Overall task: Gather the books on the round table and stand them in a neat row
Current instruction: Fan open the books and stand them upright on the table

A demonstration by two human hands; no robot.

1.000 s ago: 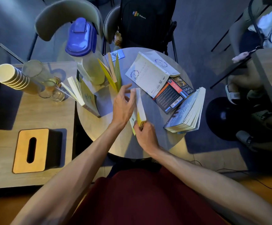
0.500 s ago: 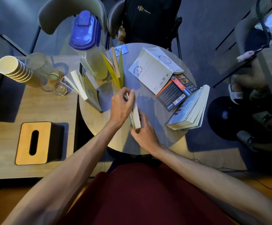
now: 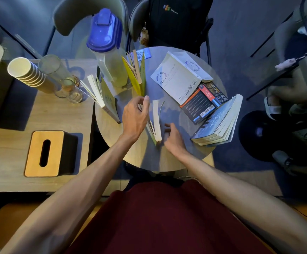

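Observation:
On the round table [image 3: 147,158] a thin pale book [image 3: 156,121] stands upright on its edge, its pages slightly fanned. My left hand [image 3: 134,116] hovers just left of it with fingers apart and holds nothing. My right hand [image 3: 173,139] lies open on the table at the book's right side, close to its base. A yellow book [image 3: 135,76] and a pale green book [image 3: 104,97] also stand upright, fanned, at the back left. A white book [image 3: 176,77], a black book [image 3: 200,105] and a thick blue book [image 3: 220,123] lie flat on the right.
A pitcher with a blue lid [image 3: 108,52] stands behind the upright books. On the wooden table to the left are stacked paper cups [image 3: 28,74], glasses [image 3: 68,88] and a tissue box [image 3: 44,153]. Chairs and a black backpack [image 3: 178,21] stand behind; a person's feet [image 3: 277,107] are at the right.
Both hands held the thin book and set it upright; now they have let go, the left hand drawing left and the right hand moving right of it.

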